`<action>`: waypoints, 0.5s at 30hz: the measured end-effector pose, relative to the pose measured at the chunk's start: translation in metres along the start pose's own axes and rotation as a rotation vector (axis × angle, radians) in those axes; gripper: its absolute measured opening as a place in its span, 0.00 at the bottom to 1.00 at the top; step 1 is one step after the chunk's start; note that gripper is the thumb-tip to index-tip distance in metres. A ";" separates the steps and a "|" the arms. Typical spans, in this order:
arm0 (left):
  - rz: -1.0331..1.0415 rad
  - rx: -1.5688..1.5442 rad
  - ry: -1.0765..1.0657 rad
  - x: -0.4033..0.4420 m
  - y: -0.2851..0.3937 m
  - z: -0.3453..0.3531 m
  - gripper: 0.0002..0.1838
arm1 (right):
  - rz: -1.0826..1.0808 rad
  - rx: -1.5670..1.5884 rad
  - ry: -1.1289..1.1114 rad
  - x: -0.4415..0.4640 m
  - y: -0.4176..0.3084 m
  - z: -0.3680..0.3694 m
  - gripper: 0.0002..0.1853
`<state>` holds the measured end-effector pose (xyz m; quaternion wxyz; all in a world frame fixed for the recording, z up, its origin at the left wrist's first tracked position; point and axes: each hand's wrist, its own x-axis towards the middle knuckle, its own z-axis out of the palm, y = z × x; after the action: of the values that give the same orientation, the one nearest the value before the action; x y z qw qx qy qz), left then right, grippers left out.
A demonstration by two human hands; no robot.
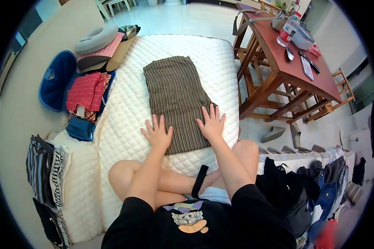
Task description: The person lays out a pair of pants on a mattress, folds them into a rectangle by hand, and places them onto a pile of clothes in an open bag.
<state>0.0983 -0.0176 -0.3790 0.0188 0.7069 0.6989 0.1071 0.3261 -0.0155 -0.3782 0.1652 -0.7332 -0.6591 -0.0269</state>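
Note:
A brown striped garment, folded lengthwise and looking like trousers (pixel 176 91), lies flat on the white quilted pad (pixel 124 137) in front of me. My left hand (pixel 158 135) rests on its near left edge, fingers spread, partly on the pad. Across from it, my right hand (pixel 212 123) presses the right edge with fingers spread, close to a pointed corner of the cloth. Neither hand grips anything. A black strap (pixel 200 181) lies by my crossed legs.
To the left, a blue case (pixel 58 81) holds a folded red checked cloth (pixel 85 91); folded striped clothes (pixel 39 170) are stacked nearer. A grey neck pillow (pixel 96 39) sits behind. At right stand a red-topped table (pixel 274 54) with a bottle (pixel 286 34) and a clothes heap (pixel 295 186).

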 end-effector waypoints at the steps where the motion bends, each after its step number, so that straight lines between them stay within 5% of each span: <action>1: -0.053 -0.002 -0.044 0.005 -0.004 -0.005 0.36 | 0.008 -0.012 -0.007 0.000 0.004 -0.002 0.36; 5: -0.262 -0.046 -0.007 0.029 -0.013 -0.011 0.36 | 0.288 0.014 -0.126 0.007 0.003 -0.013 0.39; 8: 0.167 -0.030 0.109 0.042 0.017 -0.023 0.36 | -0.021 0.230 0.128 0.023 -0.038 -0.028 0.39; 10: 0.409 0.134 0.131 0.054 0.038 -0.011 0.36 | -0.336 0.393 -0.021 0.035 -0.084 -0.051 0.36; 12: 0.354 0.344 0.087 0.071 0.051 0.006 0.34 | -0.694 0.402 -0.019 0.044 -0.112 -0.038 0.32; 15: 0.337 0.394 0.062 0.099 0.044 0.026 0.33 | -0.447 0.567 -0.059 0.070 -0.109 0.012 0.32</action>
<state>0.1465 0.0828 -0.3842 -0.1586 0.7998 0.5788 -0.0078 0.2266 0.0633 -0.3489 0.3330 -0.4964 -0.7889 0.1425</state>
